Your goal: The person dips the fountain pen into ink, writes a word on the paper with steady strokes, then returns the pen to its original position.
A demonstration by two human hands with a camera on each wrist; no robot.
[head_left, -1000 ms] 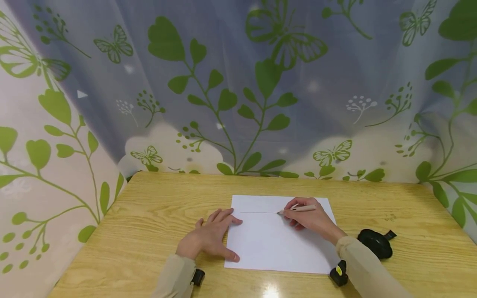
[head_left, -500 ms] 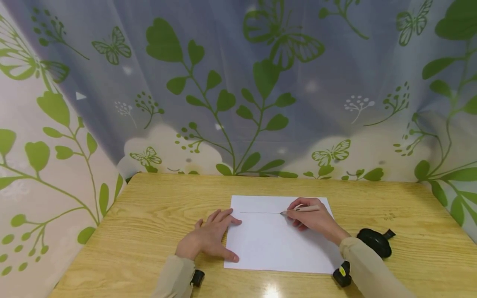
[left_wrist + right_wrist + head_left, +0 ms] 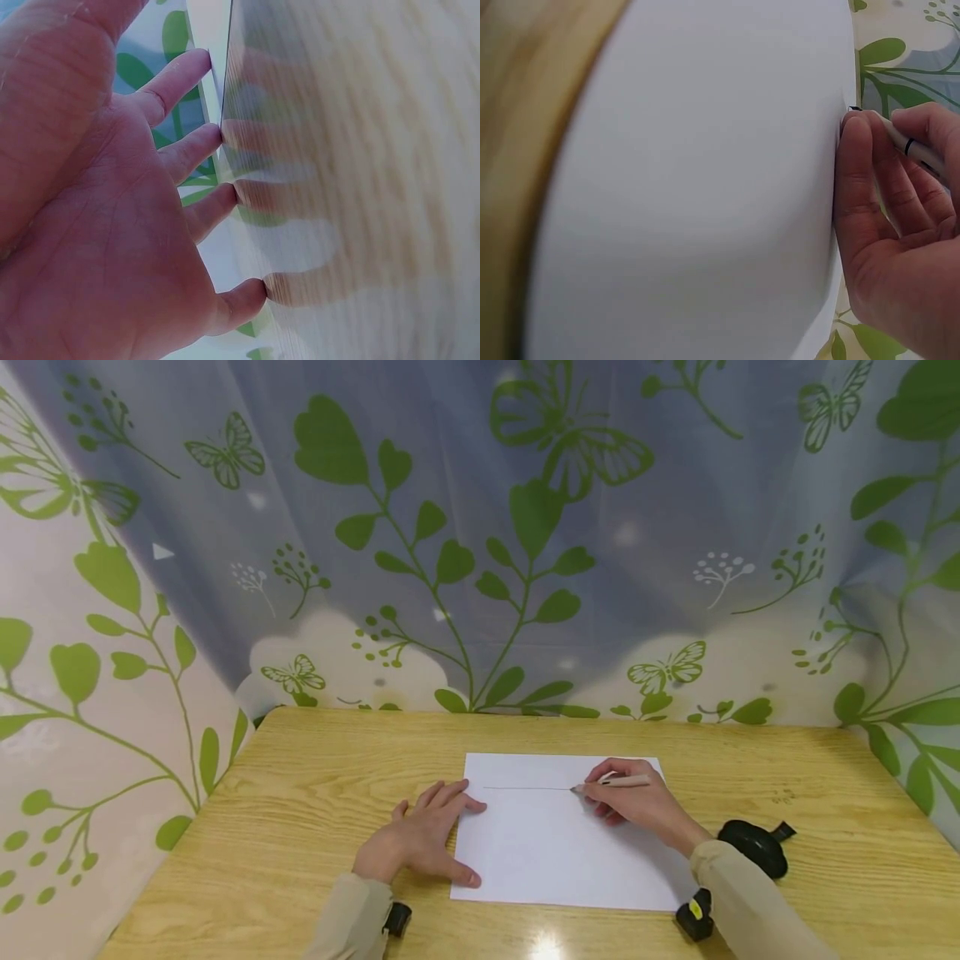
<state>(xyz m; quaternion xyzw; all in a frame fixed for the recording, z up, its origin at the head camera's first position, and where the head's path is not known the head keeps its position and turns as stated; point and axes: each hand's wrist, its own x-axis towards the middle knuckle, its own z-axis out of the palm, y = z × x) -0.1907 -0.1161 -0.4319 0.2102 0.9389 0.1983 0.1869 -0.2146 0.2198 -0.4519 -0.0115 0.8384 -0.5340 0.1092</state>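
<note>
At the left, the left hand [image 3: 420, 843] lies flat with straight fingers, its fingertips [image 3: 225, 135] pressing the near-left edge of the sheet of paper [image 3: 547, 860], which lies in the middle of the wooden tabletop [image 3: 300, 793]; its grip is wide and holds nothing. Across the upper part of the paper runs a thin straight line [image 3: 525, 788], and at its right end sits the tip of the pencil [image 3: 615, 782], pinched in the narrow grip of the right hand [image 3: 637, 802], whose heel rests on the sheet. The step in hand looks like drawing a horizontal line from left to right; the next move likely calls for a steady slide of the pencil toward the paper's right edge while the left hand keeps the sheet from shifting. To the right, near the right sleeve, a black round object [image 3: 753, 847] sits on the tabletop. The head view alone shows the line and both hands together; the left wrist view shows the fingertips meeting the surface and their reflection; the right wrist view shows the fingers wrapped about the pencil [image 3: 907, 142] but not the line
</note>
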